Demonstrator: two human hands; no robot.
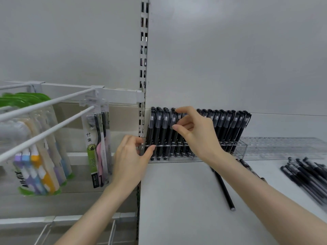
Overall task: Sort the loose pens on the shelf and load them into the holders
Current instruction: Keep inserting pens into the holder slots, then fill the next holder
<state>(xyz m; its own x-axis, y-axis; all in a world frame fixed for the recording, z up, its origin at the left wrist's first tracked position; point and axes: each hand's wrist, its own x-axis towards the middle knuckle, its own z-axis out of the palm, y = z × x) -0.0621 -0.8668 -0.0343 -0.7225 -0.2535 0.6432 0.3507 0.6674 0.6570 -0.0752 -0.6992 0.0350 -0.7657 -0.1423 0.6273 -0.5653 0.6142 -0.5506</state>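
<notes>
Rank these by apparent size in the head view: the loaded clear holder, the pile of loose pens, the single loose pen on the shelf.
1. loaded clear holder
2. pile of loose pens, though the frame edge crops it, so unsure
3. single loose pen

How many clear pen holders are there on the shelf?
2. The full holder stands on the left, loaded with black pens; the empty holder lies right of it. More may be hidden beyond the frame.
</notes>
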